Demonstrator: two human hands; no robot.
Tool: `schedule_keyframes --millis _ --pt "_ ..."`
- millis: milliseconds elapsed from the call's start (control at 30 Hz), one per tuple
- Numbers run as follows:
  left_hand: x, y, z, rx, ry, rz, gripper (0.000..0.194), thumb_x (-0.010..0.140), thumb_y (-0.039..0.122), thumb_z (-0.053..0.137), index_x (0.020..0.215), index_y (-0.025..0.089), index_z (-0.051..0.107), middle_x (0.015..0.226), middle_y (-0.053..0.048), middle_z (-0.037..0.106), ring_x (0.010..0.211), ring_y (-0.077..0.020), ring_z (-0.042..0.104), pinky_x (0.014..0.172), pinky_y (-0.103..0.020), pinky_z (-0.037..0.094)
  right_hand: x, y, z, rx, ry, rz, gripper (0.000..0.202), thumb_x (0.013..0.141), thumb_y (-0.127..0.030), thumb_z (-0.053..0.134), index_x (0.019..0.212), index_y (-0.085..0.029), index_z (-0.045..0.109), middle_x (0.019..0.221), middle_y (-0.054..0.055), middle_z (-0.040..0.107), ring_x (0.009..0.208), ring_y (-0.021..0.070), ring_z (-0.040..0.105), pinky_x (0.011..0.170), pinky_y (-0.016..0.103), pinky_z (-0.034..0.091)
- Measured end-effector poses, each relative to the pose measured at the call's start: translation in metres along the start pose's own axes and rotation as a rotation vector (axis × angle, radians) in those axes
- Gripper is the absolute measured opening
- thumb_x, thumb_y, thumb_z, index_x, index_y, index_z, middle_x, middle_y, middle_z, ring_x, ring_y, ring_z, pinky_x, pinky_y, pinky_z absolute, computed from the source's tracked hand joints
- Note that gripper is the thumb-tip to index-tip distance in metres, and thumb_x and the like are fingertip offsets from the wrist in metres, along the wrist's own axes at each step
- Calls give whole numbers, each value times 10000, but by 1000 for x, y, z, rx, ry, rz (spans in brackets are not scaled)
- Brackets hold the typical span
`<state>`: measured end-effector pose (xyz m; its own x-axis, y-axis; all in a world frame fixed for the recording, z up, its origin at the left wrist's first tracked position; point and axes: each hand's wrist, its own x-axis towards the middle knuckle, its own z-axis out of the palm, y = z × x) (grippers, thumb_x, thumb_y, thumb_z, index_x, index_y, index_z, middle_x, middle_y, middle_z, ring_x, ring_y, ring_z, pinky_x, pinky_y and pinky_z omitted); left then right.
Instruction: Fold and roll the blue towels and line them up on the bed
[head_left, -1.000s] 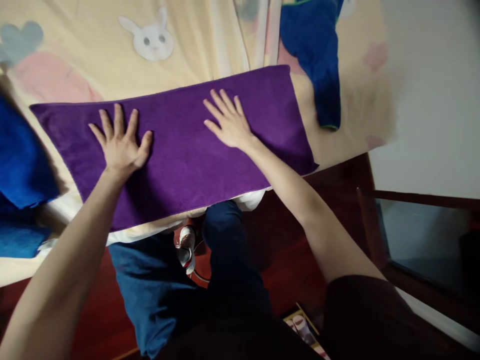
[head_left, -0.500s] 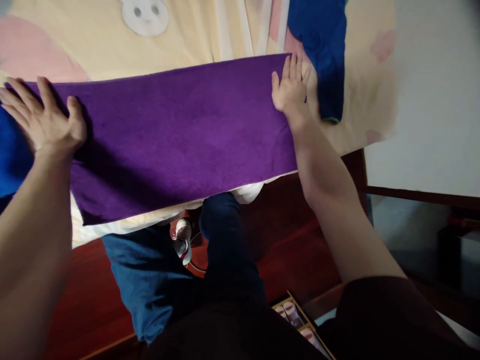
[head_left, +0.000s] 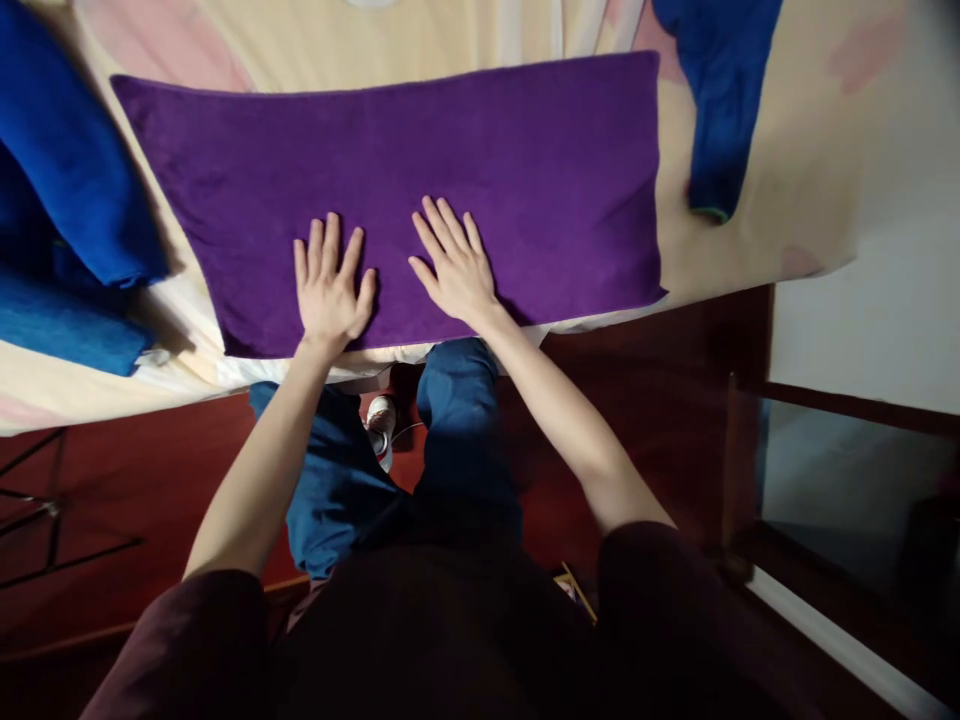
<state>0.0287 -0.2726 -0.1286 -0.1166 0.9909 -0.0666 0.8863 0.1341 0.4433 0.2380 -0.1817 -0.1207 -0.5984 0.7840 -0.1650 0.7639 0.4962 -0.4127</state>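
A purple towel (head_left: 525,160) lies spread out flat along the near edge of a bed with a cream patterned sheet (head_left: 795,190). My left hand (head_left: 330,290) rests palm down on the towel's lower part, left of its middle, with the fingers apart. Close by on the right, my right hand (head_left: 454,265) is laid flat on the same towel, fingers stretched out and pointing up and to the left. Neither hand grips anything. The towel's corners and side edges are all in sight.
Blue cloth (head_left: 82,190), apparently clothing, lies left of the towel. A blue sleeve-like piece (head_left: 724,120) lies to its right. Below the bed's edge are my jeans (head_left: 457,420), a shoe (head_left: 381,420) on the red-brown floor, and a black metal stand (head_left: 49,510).
Both hands have moved inward from the towel's left and right ends to near its middle, lower down. The view has shifted, showing more blue cloth at the left.
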Motion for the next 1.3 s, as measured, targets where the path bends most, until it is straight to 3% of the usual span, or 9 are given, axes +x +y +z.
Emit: schedule_keyframes --millis 233,367,500,600,733,867,967,1100,1300 --pt "-40 -70 -53 63 119 -236 812 1067 690 314 1690 171 371 1816 -82 165 1686 -367 23 1355 -644 41 -32 120 -54 23 96 298 698 1067 -570 403 1707 -316 293 1802 23 271 1720 294 72 1390 658 116" --pt "-51 -74 -69 50 -42 -362 865 1068 687 113 1540 102 541 1726 -149 388 1602 -366 -274 1161 -782 120 -69 198 -73 38 299 489 641 1126 -436 251 1711 -177 245 1833 99 124 1705 212 54 1381 532 7" --pt "-52 -76 -69 74 -60 -392 845 1092 649 103 1472 65 580 1676 -184 451 1590 -358 -301 1119 -791 134 -96 238 -88 180 312 514 598 1127 -508 235 1689 -320 320 1825 -20 192 1681 256 -60 1320 542 -88" --pt "-54 -82 -66 64 35 -350 834 1100 666 173 1616 62 425 1770 -177 273 1641 -401 -181 1215 -759 88 -97 230 -97 70 310 561 693 1111 -562 184 1719 -241 277 1837 29 127 1683 294 -30 1314 575 -67" --pt "-49 -68 -62 55 112 -172 888 1080 707 310 1706 77 277 1826 -126 -20 1681 -384 -64 1347 -662 -61 -76 163 -99 -283 237 527 806 1107 -538 127 1733 -29 127 1819 215 23 1709 324 -8 1319 647 67" --pt "-22 -13 -44 -26 80 28 829 1087 700 302 1704 147 330 1832 -4 61 1688 -245 -147 1369 -558 -120 -47 70 -64 -240 214 160 736 1117 -515 251 1744 -133 201 1830 156 61 1715 340 36 1366 627 34" --pt "-8 11 -22 -62 7 82 766 1087 650 363 1685 173 393 1823 -34 148 1698 -270 -67 1376 -559 -66 -34 32 -21 -79 116 52 711 1110 -518 243 1731 -173 269 1831 103 137 1720 308 47 1381 638 35" --pt "-27 -24 -13 -68 52 -50 743 1090 617 417 1684 170 398 1820 -84 157 1698 -318 -13 1363 -590 -59 -47 66 -2 -65 104 63 698 1108 -544 244 1727 -222 288 1829 75 167 1719 296 78 1379 643 56" --pt "-78 -102 -42 14 143 -232 802 1126 612 378 1703 66 268 1824 -134 77 1688 -326 32 1362 -611 -7 -120 189 -53 -230 191 504 689 1132 -481 160 1735 -159 244 1810 171 178 1714 269 133 1350 636 188"
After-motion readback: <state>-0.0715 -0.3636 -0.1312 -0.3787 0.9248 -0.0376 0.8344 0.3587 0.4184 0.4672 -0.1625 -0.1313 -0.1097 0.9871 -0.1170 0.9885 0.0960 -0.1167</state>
